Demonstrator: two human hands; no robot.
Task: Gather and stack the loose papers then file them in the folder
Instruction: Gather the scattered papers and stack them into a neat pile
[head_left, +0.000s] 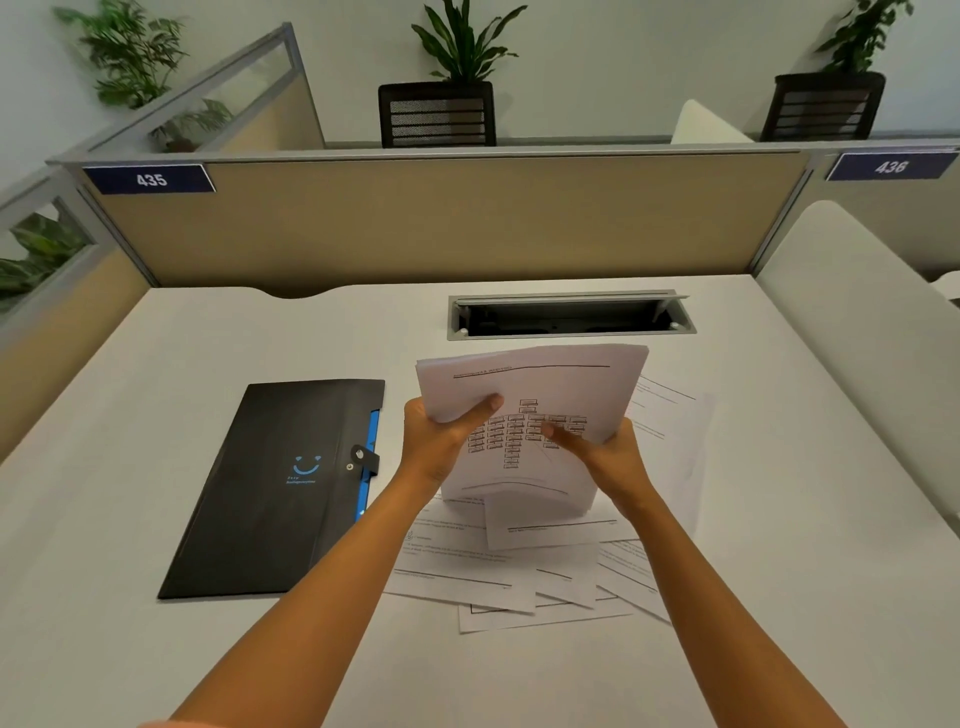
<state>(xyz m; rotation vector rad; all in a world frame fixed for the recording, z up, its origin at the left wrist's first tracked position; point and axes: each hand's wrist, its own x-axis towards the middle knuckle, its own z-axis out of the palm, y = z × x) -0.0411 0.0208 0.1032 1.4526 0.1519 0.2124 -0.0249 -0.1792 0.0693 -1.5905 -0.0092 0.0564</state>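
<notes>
Both my hands hold a stack of printed papers (540, 384) upright above the desk, its top sheet showing a chart. My left hand (441, 441) grips the stack's left edge with the thumb on its face. My right hand (602, 449) grips the right edge, thumb across the chart. Under the stack, several loose papers (498, 577) lie spread and overlapping on the white desk (156, 649). A black folder (275, 488) with a blue smile logo and a snap tab lies closed to the left of the papers.
An open grey cable tray (569, 315) is set into the desk behind the papers. Beige partition panels (441, 223) wall the desk at the back and left. A white divider (857, 312) stands on the right. Plants and dark chairs are beyond the partition.
</notes>
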